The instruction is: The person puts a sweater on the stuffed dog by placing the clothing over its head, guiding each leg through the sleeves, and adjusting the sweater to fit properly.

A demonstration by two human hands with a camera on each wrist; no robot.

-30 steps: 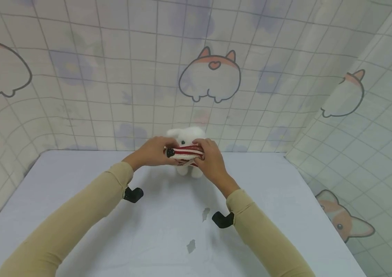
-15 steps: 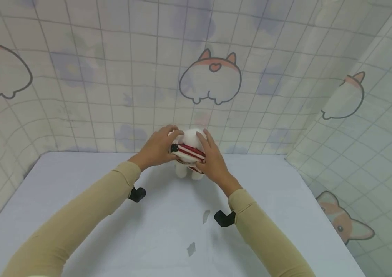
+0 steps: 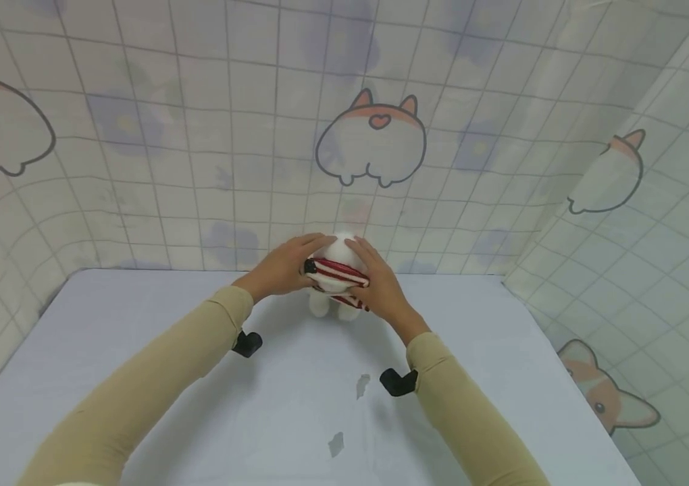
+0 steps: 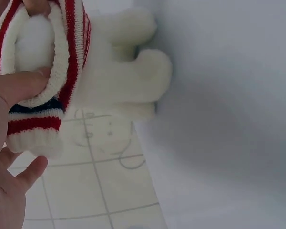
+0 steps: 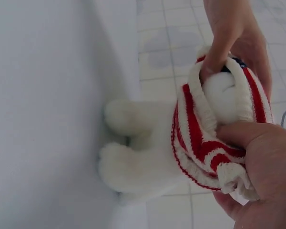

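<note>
A white plush animal [image 3: 342, 247] stands on the table at its far edge, its short fluffy legs [image 4: 133, 78] on the surface. A knitted sweater [image 3: 337, 273], red and white striped with a dark blue patch, is around the front of its head and upper body. My left hand [image 3: 286, 264] grips the sweater at one side of the ribbed neck opening, thumb inside it. On the other side my right hand [image 3: 382, 283] grips the knit, its thumb [image 5: 236, 133] at the opening's edge. White fur shows through the opening; the plush's face is hidden.
The table [image 3: 296, 405] is covered in white and bears two small grey patches [image 3: 336, 444]. Behind it hangs a gridded curtain [image 3: 229, 169] with cartoon corgis, which continues along both sides. A black wrist mount [image 3: 398, 383] juts from each sleeve.
The plush's eye and ear showed a second ago and are now covered. Both hands have shifted slightly right, fingers now over the head's sides, and the sweater sits closer around the head.
</note>
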